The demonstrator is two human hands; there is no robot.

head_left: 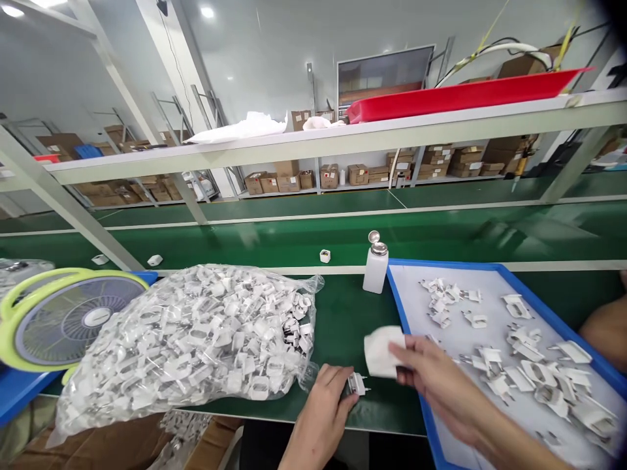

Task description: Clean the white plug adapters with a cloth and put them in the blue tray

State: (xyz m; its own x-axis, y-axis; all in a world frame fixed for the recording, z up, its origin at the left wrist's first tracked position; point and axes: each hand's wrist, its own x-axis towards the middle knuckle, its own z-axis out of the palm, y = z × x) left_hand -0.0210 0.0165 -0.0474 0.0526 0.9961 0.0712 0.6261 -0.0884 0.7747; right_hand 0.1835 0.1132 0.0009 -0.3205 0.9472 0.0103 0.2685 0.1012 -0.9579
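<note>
My left hand (324, 411) rests at the front edge of the green bench, its fingers closed round a small white plug housing (358, 384) with metal pins pointing right. A folded white cloth (385, 352) is pinched in my right hand (431, 375), just above the bench between the plug and the tray. To the left lies a large clear bag (196, 333) full of white plug housings. On the right, a blue-rimmed white tray (404, 320) holds several loose plug housings (526, 343). A white pump bottle (375, 269) with a metal top stands by the tray's back left corner.
A green-rimmed fan (73, 320) lies at the left. Small white parts (324, 256) sit on the green conveyor (255, 241). An overhead shelf (274, 147) carries a red tray (460, 98). Part of another person's arm (607, 333) shows at the right edge.
</note>
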